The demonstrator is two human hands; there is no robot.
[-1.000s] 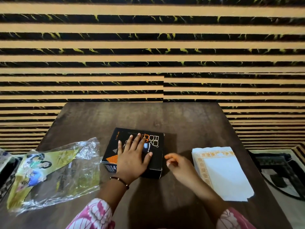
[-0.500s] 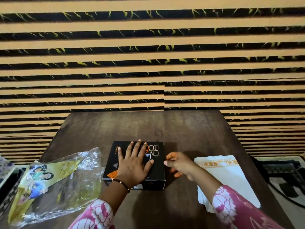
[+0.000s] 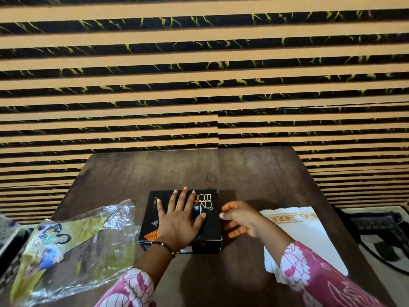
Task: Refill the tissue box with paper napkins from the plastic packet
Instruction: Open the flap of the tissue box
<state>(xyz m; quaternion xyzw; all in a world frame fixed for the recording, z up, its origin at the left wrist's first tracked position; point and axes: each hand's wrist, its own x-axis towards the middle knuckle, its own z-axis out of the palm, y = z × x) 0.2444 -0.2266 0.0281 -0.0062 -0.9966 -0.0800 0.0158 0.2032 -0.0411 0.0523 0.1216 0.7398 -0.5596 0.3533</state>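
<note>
Black cardboard with orange triangles and pale lettering makes up the tissue box [image 3: 212, 220], which lies flat on the dark wooden table [image 3: 199, 171] directly under the left hand [image 3: 179, 220]. That hand is open, palm down and fingers spread, pressing on the lid; a thin dark bracelet [image 3: 164, 245] circles its wrist, and a pink and white patterned sleeve [image 3: 132, 286] covers the forearm behind it. The right hand [image 3: 240, 218] sits just beside the box's right edge, fingers loosely curled with the fingertips [image 3: 223, 215] at or touching the upper rim of that side; whether it actually grips anything I cannot tell, and nothing shows held in it. To the right of the right hand, partly hidden under that arm, lies a flat stack of white paper napkins [image 3: 309, 235] with an orange patterned border along its far edge. Well to the left of the left hand, the crumpled clear plastic packet [image 3: 93, 251] rests on the table, a yellow-green printed label inside it. Beyond both hands the tabletop meets a wall of tan and black stripes [image 3: 199, 85]
</note>
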